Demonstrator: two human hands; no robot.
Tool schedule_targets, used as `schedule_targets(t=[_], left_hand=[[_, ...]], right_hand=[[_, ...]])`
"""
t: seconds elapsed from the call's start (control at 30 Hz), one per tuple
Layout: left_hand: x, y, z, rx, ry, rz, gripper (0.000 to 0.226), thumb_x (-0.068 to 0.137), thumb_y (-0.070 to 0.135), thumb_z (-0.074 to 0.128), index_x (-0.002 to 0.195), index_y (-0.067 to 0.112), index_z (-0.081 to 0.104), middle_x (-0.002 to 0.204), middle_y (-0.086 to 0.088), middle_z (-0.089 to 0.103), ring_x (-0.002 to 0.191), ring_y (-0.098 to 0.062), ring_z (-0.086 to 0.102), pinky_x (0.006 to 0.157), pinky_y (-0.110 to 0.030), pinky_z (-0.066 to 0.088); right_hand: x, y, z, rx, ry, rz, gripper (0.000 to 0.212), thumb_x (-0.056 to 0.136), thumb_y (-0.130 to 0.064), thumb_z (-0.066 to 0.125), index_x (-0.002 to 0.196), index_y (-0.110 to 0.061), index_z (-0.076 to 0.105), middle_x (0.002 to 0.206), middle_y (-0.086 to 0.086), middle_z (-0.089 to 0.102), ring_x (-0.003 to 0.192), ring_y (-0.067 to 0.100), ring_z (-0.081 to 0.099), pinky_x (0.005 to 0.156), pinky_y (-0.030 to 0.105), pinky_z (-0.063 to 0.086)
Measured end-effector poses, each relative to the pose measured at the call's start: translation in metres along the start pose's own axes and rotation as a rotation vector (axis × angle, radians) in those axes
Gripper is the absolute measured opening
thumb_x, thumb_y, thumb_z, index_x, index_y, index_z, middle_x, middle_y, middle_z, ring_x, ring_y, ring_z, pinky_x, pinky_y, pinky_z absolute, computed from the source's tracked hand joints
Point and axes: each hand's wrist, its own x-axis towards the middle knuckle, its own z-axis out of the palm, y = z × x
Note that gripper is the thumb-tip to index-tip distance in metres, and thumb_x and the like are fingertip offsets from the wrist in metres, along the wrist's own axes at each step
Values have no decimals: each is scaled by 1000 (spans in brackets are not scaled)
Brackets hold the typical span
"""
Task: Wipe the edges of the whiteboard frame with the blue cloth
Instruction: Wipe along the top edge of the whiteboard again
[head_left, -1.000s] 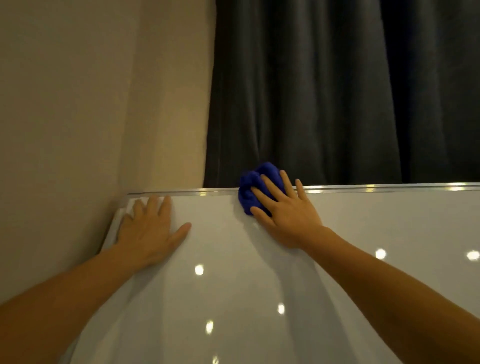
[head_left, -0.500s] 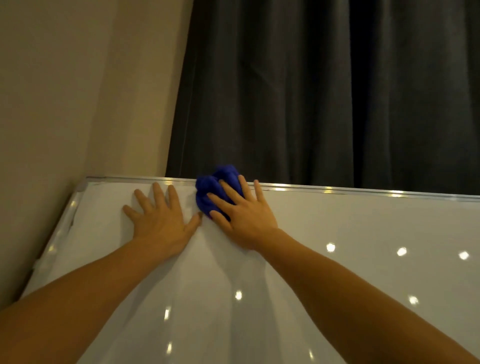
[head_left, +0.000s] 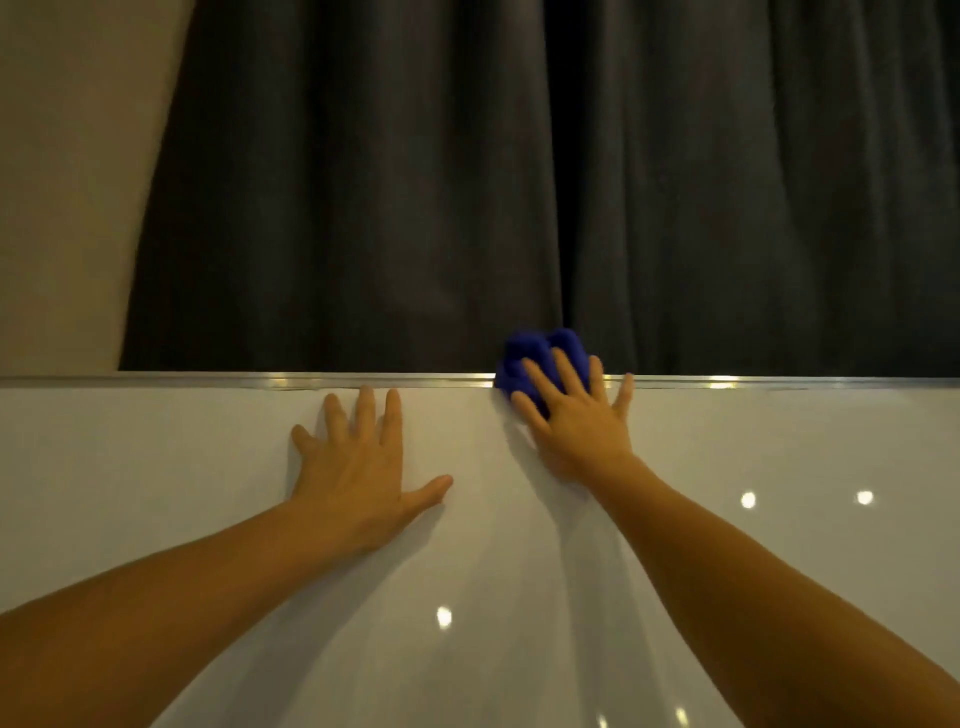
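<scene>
The whiteboard (head_left: 519, 545) fills the lower half of the view, and its silver top frame edge (head_left: 260, 382) runs straight across. A bunched blue cloth (head_left: 530, 358) sits over that top edge right of the middle. My right hand (head_left: 576, 421) presses the cloth against the frame with straight, spread fingers. My left hand (head_left: 358, 467) lies flat on the white surface just below the frame, fingers spread, a short way left of the cloth and apart from it.
A dark grey curtain (head_left: 519, 182) hangs directly behind the board's top edge. A beige wall (head_left: 67, 182) shows at the upper left. Small ceiling-light reflections (head_left: 748, 500) dot the board's glossy surface.
The cloth and my right hand have slid right along the top edge, away from the left corner. My left hand followed rightward on the board, and the view swung so the corner is gone.
</scene>
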Motion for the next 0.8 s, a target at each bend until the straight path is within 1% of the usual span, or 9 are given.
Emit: schedule_targets(t=[0.1,0.17,0.23,0.3,0.37,0.47,0.53,0.73,0.8], left_hand=[[14,42,10,56,16,-42,120,57,94,2,149,21,-24,161,-14,-23,145,-50,-15,112,-72,3],[21,66,12,40,34,-122,125,58,96,3,150,16,-23,160,-21,-23,143,-53,-17,112,-74,1],[26,80,13,8,43,-184,131,54,97,1,151,12,-20,159,-25,-21,143,-54,-17,112,-73,1],[28,84,15,-6,56,-198,134,49,97,-4,151,10,-18,159,-25,-20,143,-54,-16,111,-72,1],[29,82,16,-23,50,-176,133,51,96,-2,150,10,-21,158,-24,-23,142,-54,-18,113,-72,0],[27,78,14,-10,49,-162,130,54,95,2,149,9,-23,158,-21,-27,143,-53,-19,113,-71,-1],[29,76,12,-14,70,-136,132,52,95,-2,150,8,-21,159,-18,-27,143,-53,-18,113,-71,0],[37,138,20,74,76,-15,126,61,95,8,151,11,-17,162,-17,-15,143,-54,-13,111,-74,4],[40,149,19,50,77,-60,127,62,96,9,151,8,-16,162,-19,-16,142,-55,-13,110,-74,3]], right_hand=[[15,31,-7,222,-32,385,67,91,-73,15,152,-48,8,167,-1,-5,149,41,-16,113,68,-10],[11,18,1,240,-16,174,67,87,-78,12,150,-55,6,167,-2,-5,148,41,-20,113,65,-14],[-7,15,12,138,-18,-306,63,87,-80,11,147,-61,3,167,-7,-2,149,36,-20,113,64,-17],[-9,40,14,-22,18,-580,59,90,-77,15,146,-63,1,166,-11,2,151,31,-15,113,62,-18],[5,80,6,-71,48,-471,58,87,-79,11,142,-66,-3,166,-13,1,152,31,-9,113,64,-15],[17,124,-7,33,-31,-28,63,83,-83,5,141,-65,-12,166,-8,-10,150,36,-14,114,67,-8],[13,115,-10,91,-65,133,65,86,-80,11,145,-60,-10,166,0,-13,148,42,-16,114,68,-8],[-17,44,2,-22,-50,-417,61,85,-83,9,142,-67,-6,167,-3,2,148,36,-17,109,61,-22],[-3,66,-8,-91,-50,-404,59,86,-81,8,142,-67,-5,166,-8,0,149,35,-16,109,61,-23]])
